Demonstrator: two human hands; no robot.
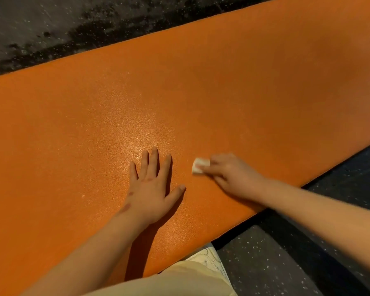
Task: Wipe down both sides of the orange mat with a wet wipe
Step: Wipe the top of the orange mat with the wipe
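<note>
The orange mat (179, 92) lies flat on the floor and runs diagonally from lower left to upper right, filling most of the view. My left hand (152, 184) rests palm down on it with fingers spread, holding nothing. To its right, my right hand (229, 174) presses a small folded white wet wipe (199, 165) onto the mat near the mat's near edge. The right hand is slightly blurred. A shiny patch shows on the mat just above my left hand.
Dark speckled floor (276, 263) borders the mat at lower right, and a greyer, stained floor (51, 28) lies beyond its far edge. My pale trouser leg (179, 283) and a white shoe (209, 257) sit at the mat's near edge.
</note>
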